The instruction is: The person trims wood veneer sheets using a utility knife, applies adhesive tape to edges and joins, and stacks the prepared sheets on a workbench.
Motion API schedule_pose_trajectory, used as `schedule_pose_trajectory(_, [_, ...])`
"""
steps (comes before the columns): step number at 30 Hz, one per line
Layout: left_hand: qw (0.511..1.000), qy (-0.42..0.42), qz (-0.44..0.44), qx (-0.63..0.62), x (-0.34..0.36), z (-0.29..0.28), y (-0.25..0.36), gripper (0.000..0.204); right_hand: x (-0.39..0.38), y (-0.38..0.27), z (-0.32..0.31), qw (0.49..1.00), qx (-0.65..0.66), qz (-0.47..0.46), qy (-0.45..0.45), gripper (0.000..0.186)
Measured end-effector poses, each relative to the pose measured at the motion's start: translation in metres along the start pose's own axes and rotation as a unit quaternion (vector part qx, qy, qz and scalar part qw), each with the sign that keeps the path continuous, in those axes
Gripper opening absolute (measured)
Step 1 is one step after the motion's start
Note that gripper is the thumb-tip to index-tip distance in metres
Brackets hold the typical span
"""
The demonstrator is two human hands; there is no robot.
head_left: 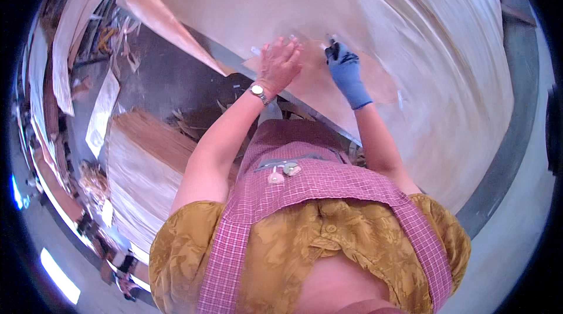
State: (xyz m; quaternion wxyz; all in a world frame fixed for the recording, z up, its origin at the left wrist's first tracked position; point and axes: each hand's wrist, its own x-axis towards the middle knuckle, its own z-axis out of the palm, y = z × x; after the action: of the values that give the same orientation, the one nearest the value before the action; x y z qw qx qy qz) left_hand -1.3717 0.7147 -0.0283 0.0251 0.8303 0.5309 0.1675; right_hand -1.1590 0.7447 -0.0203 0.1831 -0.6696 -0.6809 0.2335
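Workshop floor (pixel 155 67) strewn w/ scrap; both hands at thin pinkish piece (pixel 325 92)

Nearest: checked apron (pixel 328 183), just by the sheet edge. L hand (pixel 280 67), bare w/ watch (pixel 257 90), is open, palm down, fingers spread over the piece; R hand (pixel 345 72), blue/black glove, has fingers curled at it, can't tell if gripping. Piece lies flat on big pale sheet (pixel 437 132), close to its near edge. Prob. veneer: v. light, bendy, may slide, likely splits along grain. Best hold: flat palm mid-piece, or both edges pinched gently, not one corner. Farther, upper L: long curled strip (pixel 167 20), prob. same stuff.
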Motion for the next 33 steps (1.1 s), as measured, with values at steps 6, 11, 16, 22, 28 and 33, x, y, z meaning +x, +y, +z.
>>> schedule_pose_trajectory(6, [0.997,-0.065,-0.03,-0.011,0.046,-0.008,0.043,0.051,0.002,0.067,-0.074,0.931,0.261,0.253,0.027,0.032])
schedule_pose_trajectory(11, [0.981,-0.025,0.163,-0.106,0.096,0.044,0.12,0.056,-0.003,0.113,-0.068,0.967,0.097,0.231,0.053,0.036])
schedule_pose_trajectory(16, [0.985,-0.079,0.149,-0.04,0.095,0.046,0.127,0.061,-0.058,0.116,-0.095,0.966,-0.042,0.248,0.063,0.06])
schedule_pose_trajectory(22, [0.98,-0.121,0.146,-0.057,0.106,0.034,0.132,0.064,-0.063,0.126,-0.089,0.965,0.025,0.258,0.031,0.055])
schedule_pose_trajectory(28, [0.993,-0.043,-0.006,-0.111,0.069,-0.01,0.057,0.068,-0.078,0.095,-0.094,0.965,0.151,0.199,0.077,0.04])
schedule_pose_trajectory(33, [0.905,-0.008,-0.419,0.074,0.006,-0.053,-0.119,0.101,-0.107,0.025,-0.062,0.916,0.354,0.184,0.043,0.02])
